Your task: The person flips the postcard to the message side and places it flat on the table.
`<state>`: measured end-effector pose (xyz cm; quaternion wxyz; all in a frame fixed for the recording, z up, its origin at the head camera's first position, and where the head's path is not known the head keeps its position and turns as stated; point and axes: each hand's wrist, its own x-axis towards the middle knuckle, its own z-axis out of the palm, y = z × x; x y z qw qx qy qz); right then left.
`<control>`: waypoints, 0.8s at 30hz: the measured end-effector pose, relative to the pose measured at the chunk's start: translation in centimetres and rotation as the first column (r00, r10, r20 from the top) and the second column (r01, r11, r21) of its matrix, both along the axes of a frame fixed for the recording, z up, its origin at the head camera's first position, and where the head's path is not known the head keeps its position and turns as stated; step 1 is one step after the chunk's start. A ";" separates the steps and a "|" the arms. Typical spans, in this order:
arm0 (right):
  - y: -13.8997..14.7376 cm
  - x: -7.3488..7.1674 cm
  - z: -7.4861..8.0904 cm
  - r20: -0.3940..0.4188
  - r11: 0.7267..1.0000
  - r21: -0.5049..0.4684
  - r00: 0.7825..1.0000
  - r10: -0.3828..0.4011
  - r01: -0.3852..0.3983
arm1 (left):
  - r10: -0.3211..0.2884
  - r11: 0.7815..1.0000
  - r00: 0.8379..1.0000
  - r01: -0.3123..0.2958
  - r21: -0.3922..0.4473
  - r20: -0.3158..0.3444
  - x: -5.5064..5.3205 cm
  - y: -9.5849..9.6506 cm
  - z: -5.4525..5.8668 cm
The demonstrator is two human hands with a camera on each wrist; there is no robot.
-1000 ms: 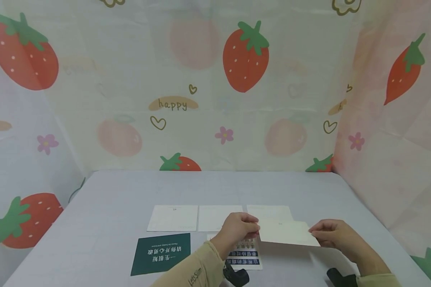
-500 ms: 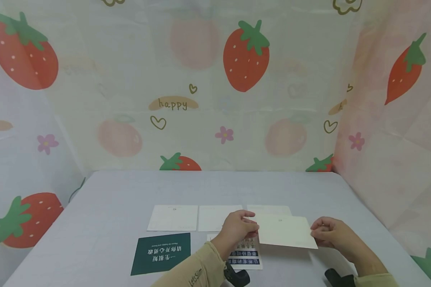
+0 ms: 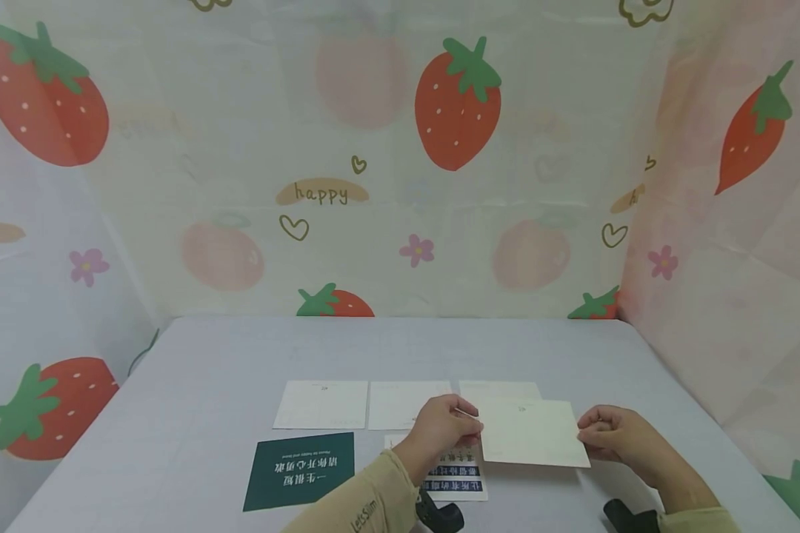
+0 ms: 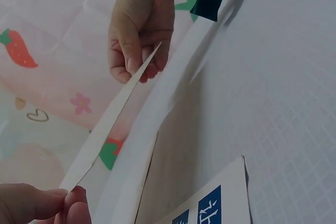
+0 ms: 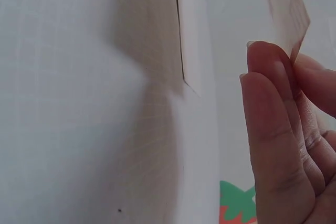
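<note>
A cream-coloured card (image 3: 533, 433) is held up off the table, tilted, its plain face with a small mark turned towards the head camera. My left hand (image 3: 442, 427) pinches its left edge between thumb and fingers. At the opposite edge my right hand (image 3: 616, 431) pinches it too, as the right wrist view shows with the card corner (image 5: 291, 24) between thumb and fingers. Beneath my left hand and forearm lies a white card with dark blue bands (image 3: 455, 474), partly covered. To its left is a dark green card (image 3: 300, 470) with white lettering, upside down to me.
Behind the hands, white cards lie in a row: a left one (image 3: 321, 405), a middle one (image 3: 403, 400) and a right one (image 3: 500, 389), the last partly hidden by the held card. The white-covered table (image 3: 173, 422) meets strawberry-printed curtains (image 3: 387, 148) at its back and sides.
The held card has tilted so that more of its face shows; its lower edge has come slightly down and nearer. Both hands keep their pinch, shifting only a little.
</note>
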<state>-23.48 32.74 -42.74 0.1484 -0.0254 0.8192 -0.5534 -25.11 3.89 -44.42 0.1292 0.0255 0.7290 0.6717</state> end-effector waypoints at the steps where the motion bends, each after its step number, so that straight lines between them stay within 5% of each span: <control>1: 0.0 0.0 0.0 0.003 1.000 0.006 1.000 -0.003 0.003 | -0.004 1.000 1.000 0.004 -0.001 0.002 0.1 0.0 0.0; 14: -0.3 0.3 -0.2 -0.001 0.996 0.073 0.999 -0.041 0.041 | -0.048 0.989 0.999 0.047 -0.138 -0.007 0.8 0.3 -0.5; 24: -0.3 0.2 -0.7 0.027 0.984 0.121 0.990 -0.135 0.131 | -0.041 0.995 0.998 0.046 -0.094 0.057 0.7 0.2 -0.4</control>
